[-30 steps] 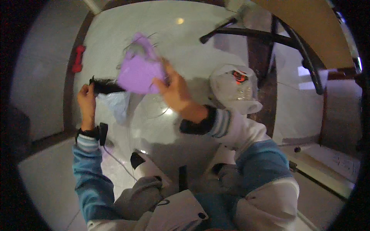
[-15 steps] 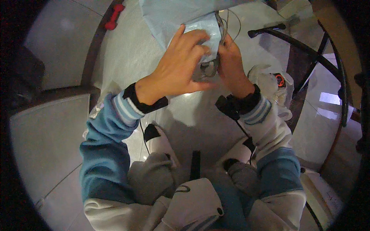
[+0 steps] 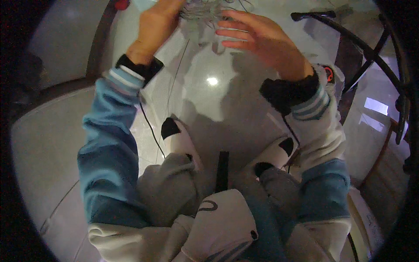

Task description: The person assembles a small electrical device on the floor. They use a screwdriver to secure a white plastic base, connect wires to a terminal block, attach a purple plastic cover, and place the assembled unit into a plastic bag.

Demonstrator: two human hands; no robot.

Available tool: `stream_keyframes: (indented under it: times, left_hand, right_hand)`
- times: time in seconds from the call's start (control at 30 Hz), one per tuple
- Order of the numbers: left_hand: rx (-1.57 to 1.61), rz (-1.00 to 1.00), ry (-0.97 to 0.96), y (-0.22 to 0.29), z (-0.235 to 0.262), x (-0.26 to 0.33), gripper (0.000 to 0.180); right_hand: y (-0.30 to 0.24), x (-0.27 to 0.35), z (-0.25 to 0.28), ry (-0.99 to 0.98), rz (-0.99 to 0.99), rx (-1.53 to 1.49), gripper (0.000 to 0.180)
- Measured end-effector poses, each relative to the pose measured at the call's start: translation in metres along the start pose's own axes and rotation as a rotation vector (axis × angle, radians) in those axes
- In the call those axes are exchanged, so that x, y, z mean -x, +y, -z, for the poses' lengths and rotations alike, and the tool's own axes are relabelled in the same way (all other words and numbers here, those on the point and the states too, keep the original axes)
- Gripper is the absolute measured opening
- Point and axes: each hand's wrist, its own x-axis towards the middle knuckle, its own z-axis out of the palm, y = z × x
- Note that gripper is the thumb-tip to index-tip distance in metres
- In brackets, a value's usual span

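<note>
A tangled bundle of thin grey cord (image 3: 203, 9) shows at the top edge, its kind not clear, with loose loops sticking out. My left hand (image 3: 159, 24) reaches up against the bundle's left side; its fingers run past the top edge, so their grip is hidden. To the right of the bundle is my right hand (image 3: 262, 37), its fingers stretched out and apart, the tips close to the cord and nothing held in them. A corner of light blue sheet (image 3: 142, 4) peeks out left of my left hand.
My two feet in white and black footwear (image 3: 181, 137) stand on the glossy floor (image 3: 209, 100). Black metal legs (image 3: 349, 37) rise on the right. A pale plastic bag (image 3: 334, 87) with an orange-and-black item lies by my right wrist. The red dumbbell (image 3: 121, 4) is at the upper left.
My left hand has moved left and up, away from the blue sheet's middle. My right hand has come off the bundle's side and spread its fingers. Most of the sheet has left the view.
</note>
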Motion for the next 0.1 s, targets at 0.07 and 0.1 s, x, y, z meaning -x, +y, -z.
stream_keyframes:
  times: [0.07,0.1]
  left_hand:
    - [0.046,0.171,0.009,-0.015,0.021,0.002,0.044]
    - [0.046,0.179,-0.002,-0.011,0.024,0.005,0.044]
  right_hand:
    - [-0.006,0.007,0.008,0.002,-0.234,-0.086,0.064]
    - [-0.006,0.013,0.006,0.076,-0.368,-0.009,0.07]
